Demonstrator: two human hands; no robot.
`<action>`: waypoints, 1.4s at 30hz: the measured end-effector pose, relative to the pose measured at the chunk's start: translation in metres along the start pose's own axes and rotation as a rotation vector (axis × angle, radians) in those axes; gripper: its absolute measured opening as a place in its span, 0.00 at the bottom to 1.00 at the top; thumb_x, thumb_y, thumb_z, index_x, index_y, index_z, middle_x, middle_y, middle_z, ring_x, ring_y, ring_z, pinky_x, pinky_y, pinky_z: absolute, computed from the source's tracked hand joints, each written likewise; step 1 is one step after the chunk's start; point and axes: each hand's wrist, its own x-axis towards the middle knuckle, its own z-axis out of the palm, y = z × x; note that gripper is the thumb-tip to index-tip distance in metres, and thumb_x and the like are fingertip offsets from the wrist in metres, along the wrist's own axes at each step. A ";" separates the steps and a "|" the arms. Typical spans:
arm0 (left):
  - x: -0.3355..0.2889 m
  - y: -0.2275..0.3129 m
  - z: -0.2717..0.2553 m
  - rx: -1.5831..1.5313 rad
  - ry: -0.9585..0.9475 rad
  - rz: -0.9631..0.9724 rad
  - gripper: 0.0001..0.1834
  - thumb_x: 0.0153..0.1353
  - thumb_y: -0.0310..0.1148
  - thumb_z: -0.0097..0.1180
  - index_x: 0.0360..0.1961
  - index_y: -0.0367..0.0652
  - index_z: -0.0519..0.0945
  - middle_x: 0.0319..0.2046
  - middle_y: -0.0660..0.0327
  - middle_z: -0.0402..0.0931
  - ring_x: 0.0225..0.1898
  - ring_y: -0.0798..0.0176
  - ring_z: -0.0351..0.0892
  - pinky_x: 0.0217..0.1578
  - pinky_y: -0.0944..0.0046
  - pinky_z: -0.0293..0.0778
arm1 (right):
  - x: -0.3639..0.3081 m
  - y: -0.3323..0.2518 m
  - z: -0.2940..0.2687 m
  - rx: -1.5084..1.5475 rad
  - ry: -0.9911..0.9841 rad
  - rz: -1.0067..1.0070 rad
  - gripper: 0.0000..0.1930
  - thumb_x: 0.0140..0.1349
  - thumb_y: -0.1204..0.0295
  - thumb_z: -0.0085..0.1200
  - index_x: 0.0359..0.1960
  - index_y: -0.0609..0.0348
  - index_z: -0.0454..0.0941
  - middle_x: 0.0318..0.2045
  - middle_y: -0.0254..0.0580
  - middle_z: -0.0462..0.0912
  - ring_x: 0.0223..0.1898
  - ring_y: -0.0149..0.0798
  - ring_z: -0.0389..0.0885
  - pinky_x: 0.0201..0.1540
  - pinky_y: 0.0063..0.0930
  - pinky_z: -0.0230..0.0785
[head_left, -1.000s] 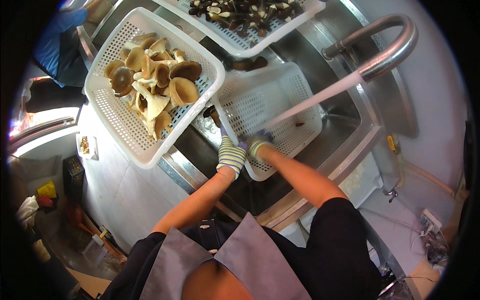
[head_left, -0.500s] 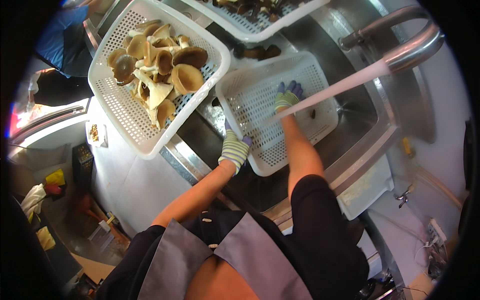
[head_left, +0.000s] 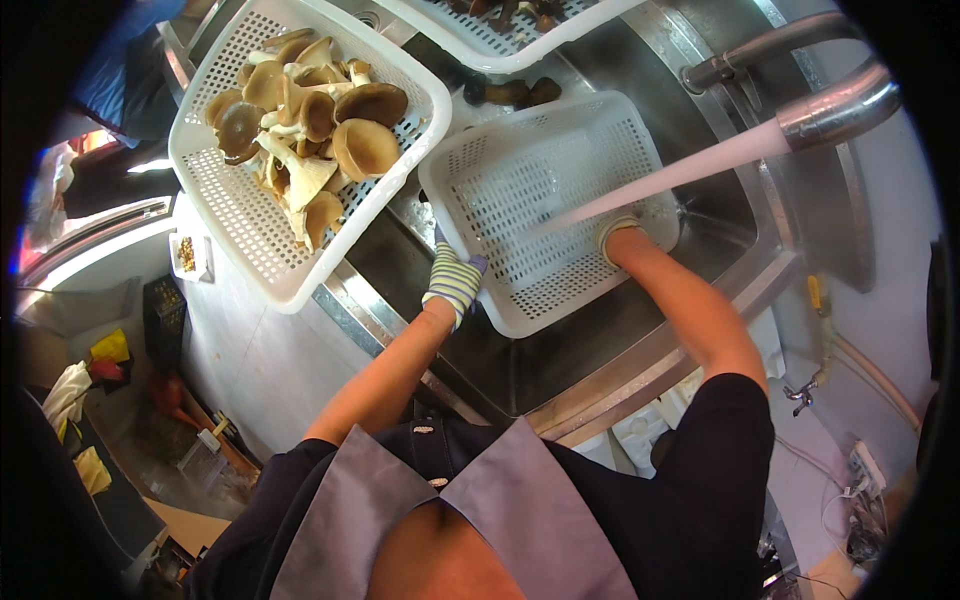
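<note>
A white perforated plastic basket (head_left: 548,160) sits in the metal sink, with water from the tap (head_left: 840,105) running into it. My left hand (head_left: 456,278), in a striped glove, grips the basket's left rim, thumb at the edge. Over the near right side reaches my right hand (head_left: 618,234); only the glove's cuff and back show, and its fingers are hidden. Left of this basket stands a larger white basket (head_left: 230,215) of brown-capped mushrooms (head_left: 315,125) with pale stems. A few dark mushrooms (head_left: 512,93) lie in the sink behind the basket.
Another white basket (head_left: 500,58) with dark pieces stands at the far side. A small white dish (head_left: 190,258) rests on the steel counter (head_left: 245,335) at left. A wall tap with a hose (head_left: 805,395) is at right. A person in blue (head_left: 110,75) is at far left.
My right hand has drawn back from the middle of the basket to its near right side. The basket has shifted slightly up and left, and the left hand has moved with it.
</note>
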 end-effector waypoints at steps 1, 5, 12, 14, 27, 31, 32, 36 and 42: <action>-0.001 0.000 0.000 -0.003 -0.057 -0.048 0.42 0.46 0.19 0.49 0.61 0.44 0.43 0.41 0.55 0.70 0.40 0.60 0.72 0.38 0.67 0.71 | 0.010 -0.015 -0.005 0.117 0.136 0.030 0.21 0.56 0.64 0.40 0.50 0.58 0.66 0.49 0.51 0.69 0.49 0.46 0.69 0.54 0.35 0.58; -0.004 0.004 -0.001 0.193 -0.046 0.033 0.41 0.46 0.18 0.48 0.60 0.43 0.44 0.41 0.54 0.70 0.40 0.61 0.72 0.38 0.67 0.72 | 0.048 -0.077 -0.022 -0.222 0.765 -0.271 0.21 0.52 0.70 0.44 0.49 0.66 0.66 0.52 0.53 0.65 0.53 0.49 0.64 0.57 0.34 0.54; -0.021 0.019 0.009 0.015 -0.043 0.137 0.40 0.48 0.18 0.48 0.61 0.42 0.43 0.45 0.52 0.68 0.42 0.60 0.70 0.40 0.69 0.69 | 0.028 0.045 -0.036 0.439 0.558 0.359 0.34 0.56 0.49 0.38 0.58 0.61 0.53 0.57 0.52 0.56 0.59 0.45 0.55 0.58 0.33 0.50; -0.020 0.019 0.013 0.017 0.013 0.146 0.40 0.48 0.19 0.49 0.61 0.42 0.44 0.45 0.52 0.69 0.42 0.61 0.70 0.40 0.69 0.69 | 0.042 0.047 -0.016 0.720 0.654 0.698 0.38 0.55 0.45 0.36 0.60 0.59 0.44 0.60 0.51 0.49 0.61 0.46 0.48 0.60 0.35 0.45; -0.048 0.029 -0.006 -0.001 -0.059 -0.079 0.42 0.50 0.22 0.48 0.62 0.52 0.38 0.35 0.52 0.73 0.17 0.62 0.71 0.06 0.68 0.63 | -0.069 -0.012 0.050 -0.301 -0.041 0.388 0.18 0.56 0.66 0.37 0.46 0.58 0.72 0.53 0.48 0.67 0.55 0.44 0.64 0.58 0.35 0.51; -0.047 0.027 -0.014 0.018 -0.053 -0.106 0.42 0.50 0.23 0.48 0.62 0.53 0.38 0.34 0.52 0.73 0.15 0.62 0.71 0.03 0.69 0.61 | -0.042 0.079 0.028 0.303 0.757 1.089 0.33 0.53 0.56 0.46 0.58 0.60 0.55 0.59 0.50 0.54 0.60 0.47 0.54 0.58 0.35 0.51; -0.046 0.025 -0.014 0.009 -0.050 -0.082 0.42 0.50 0.23 0.49 0.62 0.53 0.38 0.34 0.52 0.73 0.14 0.62 0.70 0.03 0.69 0.61 | -0.030 0.093 0.018 0.432 0.777 1.087 0.35 0.52 0.54 0.46 0.59 0.60 0.52 0.60 0.51 0.52 0.61 0.47 0.52 0.59 0.34 0.50; -0.043 0.014 -0.007 0.004 -0.029 0.079 0.47 0.44 0.16 0.50 0.61 0.52 0.40 0.43 0.57 0.68 0.40 0.64 0.69 0.38 0.69 0.71 | 0.039 0.107 -0.031 0.379 0.902 1.108 0.37 0.54 0.53 0.45 0.60 0.61 0.48 0.61 0.50 0.51 0.62 0.44 0.50 0.59 0.31 0.49; -0.041 0.019 -0.005 -0.050 -0.043 0.240 0.42 0.45 0.15 0.46 0.62 0.42 0.44 0.49 0.56 0.64 0.48 0.63 0.66 0.47 0.71 0.65 | 0.058 0.107 -0.037 -0.435 1.139 0.443 0.32 0.53 0.59 0.44 0.56 0.67 0.55 0.59 0.54 0.54 0.61 0.51 0.49 0.62 0.40 0.40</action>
